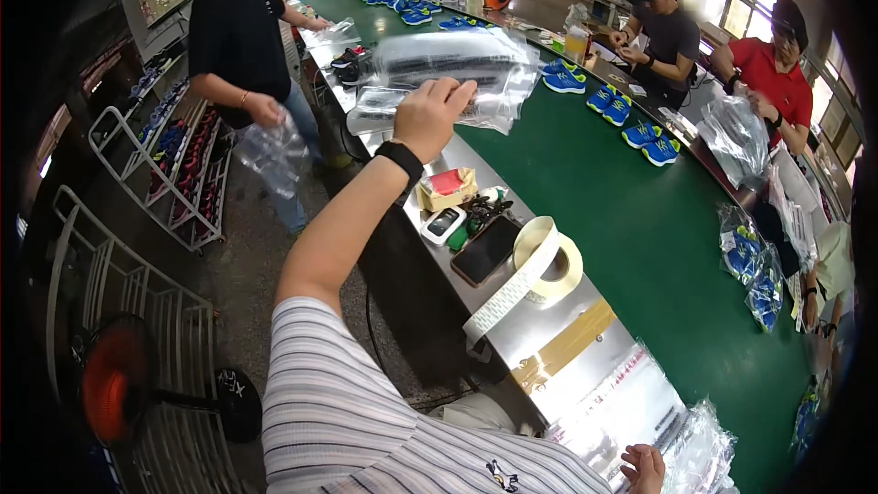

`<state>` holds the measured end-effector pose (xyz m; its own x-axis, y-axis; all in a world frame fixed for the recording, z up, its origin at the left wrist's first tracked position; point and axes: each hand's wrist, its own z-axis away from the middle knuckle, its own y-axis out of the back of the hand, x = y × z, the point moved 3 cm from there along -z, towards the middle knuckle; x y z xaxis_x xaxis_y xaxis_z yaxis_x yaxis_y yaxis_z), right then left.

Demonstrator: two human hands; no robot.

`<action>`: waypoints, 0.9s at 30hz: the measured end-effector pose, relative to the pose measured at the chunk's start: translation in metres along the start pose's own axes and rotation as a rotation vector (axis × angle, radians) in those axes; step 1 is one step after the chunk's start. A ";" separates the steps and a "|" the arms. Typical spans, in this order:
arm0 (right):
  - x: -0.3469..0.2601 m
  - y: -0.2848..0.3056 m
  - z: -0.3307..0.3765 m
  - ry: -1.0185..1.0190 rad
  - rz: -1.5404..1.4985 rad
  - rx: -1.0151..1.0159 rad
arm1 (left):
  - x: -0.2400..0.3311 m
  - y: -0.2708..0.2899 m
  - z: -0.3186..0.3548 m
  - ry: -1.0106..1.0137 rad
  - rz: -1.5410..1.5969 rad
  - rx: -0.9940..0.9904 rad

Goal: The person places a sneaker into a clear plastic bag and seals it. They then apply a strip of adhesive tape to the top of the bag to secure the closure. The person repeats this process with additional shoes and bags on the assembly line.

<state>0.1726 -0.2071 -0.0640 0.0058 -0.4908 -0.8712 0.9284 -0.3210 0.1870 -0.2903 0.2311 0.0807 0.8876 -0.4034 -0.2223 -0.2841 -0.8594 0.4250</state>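
My left arm is stretched forward over the metal ledge, a black band on its wrist. My left hand (433, 117) is closed on clear plastic bags (457, 59), which spread beyond the fingers over the ledge and the belt's edge. Low in the picture, my right hand (646, 469) has its fingers apart and slightly bent. It is beside crumpled clear plastic bags (706, 448) and a flat pile of clear bags (622, 402); whether it touches them I cannot tell.
On the ledge lie a tape roll (549, 265), a phone (486, 249), a white device (443, 225) and a small box (448, 188). Blue shoes (651, 144) line the green belt (585, 210). A person (247, 46) stands left; several work opposite. A fan (114, 389) stands lower left.
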 end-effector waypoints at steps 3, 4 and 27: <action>-0.003 -0.013 -0.002 0.053 0.043 -0.044 | -0.007 -0.067 0.051 0.036 -0.234 -0.369; -0.002 -0.015 -0.001 0.034 0.114 -0.036 | -0.009 -0.091 0.077 0.103 -0.183 -0.598; -0.030 -0.068 -0.006 0.208 0.495 -0.271 | 0.181 0.067 0.269 0.937 0.910 -0.768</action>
<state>0.1113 -0.1659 -0.0528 0.5088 -0.3516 -0.7858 0.8583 0.1370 0.4945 -0.2465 0.0163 -0.1668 0.5062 -0.0967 0.8570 -0.8573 0.0523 0.5122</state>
